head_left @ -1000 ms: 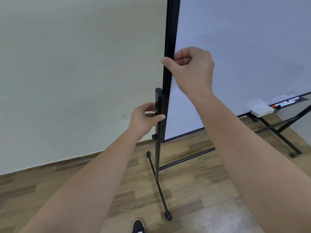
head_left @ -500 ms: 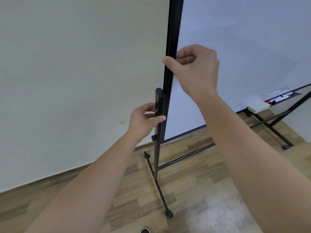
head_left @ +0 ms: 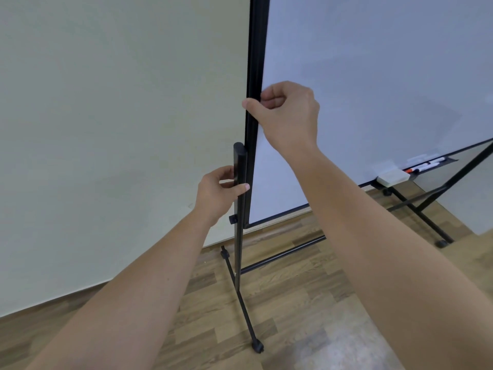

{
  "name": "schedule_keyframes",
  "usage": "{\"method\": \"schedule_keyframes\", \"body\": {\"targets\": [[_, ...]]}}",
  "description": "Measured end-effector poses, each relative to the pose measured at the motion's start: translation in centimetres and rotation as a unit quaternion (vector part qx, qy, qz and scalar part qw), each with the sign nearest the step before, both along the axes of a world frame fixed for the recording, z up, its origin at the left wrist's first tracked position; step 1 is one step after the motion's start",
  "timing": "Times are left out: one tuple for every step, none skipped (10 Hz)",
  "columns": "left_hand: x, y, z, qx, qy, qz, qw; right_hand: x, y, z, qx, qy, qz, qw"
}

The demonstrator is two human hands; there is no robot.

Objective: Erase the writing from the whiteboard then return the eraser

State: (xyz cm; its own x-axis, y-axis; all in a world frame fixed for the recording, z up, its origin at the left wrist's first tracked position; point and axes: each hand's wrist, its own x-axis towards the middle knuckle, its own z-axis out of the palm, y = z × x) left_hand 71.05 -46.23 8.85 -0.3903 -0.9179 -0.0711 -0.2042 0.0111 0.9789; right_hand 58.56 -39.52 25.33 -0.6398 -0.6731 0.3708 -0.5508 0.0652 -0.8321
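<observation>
The whiteboard stands on a black wheeled stand, seen almost edge-on from its left side; its surface shows no writing. My right hand grips the board's black left frame edge. Lower down, my left hand is closed around the stand's black upright post. The white eraser lies on the board's tray at the far right, beside several markers.
A pale wall stands close behind the board on the left. The stand's leg with a caster reaches toward me across the wooden floor. Its other legs spread at the right.
Both hands keep their grips. The view has tilted up slightly and my shoe at the bottom edge has left the frame.
</observation>
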Motion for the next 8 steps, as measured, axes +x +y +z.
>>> {"method": "schedule_keyframes", "body": {"targets": [[0.1, -0.1, 0.0, 0.004, -0.003, 0.008, 1.0, 0.1, -0.4, -0.1, -0.006, 0.0, -0.001, 1.0], [0.0, 0.4, 0.0, -0.009, -0.013, 0.021, 1.0, 0.0, -0.3, -0.4, -0.012, 0.002, 0.006, 1.0], [-0.3, 1.3, 0.2, -0.017, -0.021, 0.052, 0.998, -0.5, -0.1, -0.6, -0.017, 0.01, 0.027, 0.999], [-0.5, 2.4, 0.8, -0.03, -0.039, 0.093, 0.994, -1.6, 0.5, -0.8, -0.019, 0.006, 0.047, 0.999], [-0.8, 3.6, 1.3, -0.049, -0.052, 0.129, 0.989, -3.4, 1.4, -1.2, -0.01, -0.006, 0.069, 0.998], [-2.0, 5.6, 1.7, -0.066, -0.054, 0.175, 0.981, -5.9, 2.9, -1.5, -0.009, -0.014, 0.107, 0.994], [-3.8, 8.0, 2.2, -0.075, -0.044, 0.233, 0.969, -9.1, 4.4, -1.6, -0.003, -0.017, 0.15, 0.989], [-6.4, 10.4, 2.7, -0.069, -0.035, 0.289, 0.954, -12.4, 6.4, -1.3, 0.013, -0.026, 0.183, 0.983]]}}
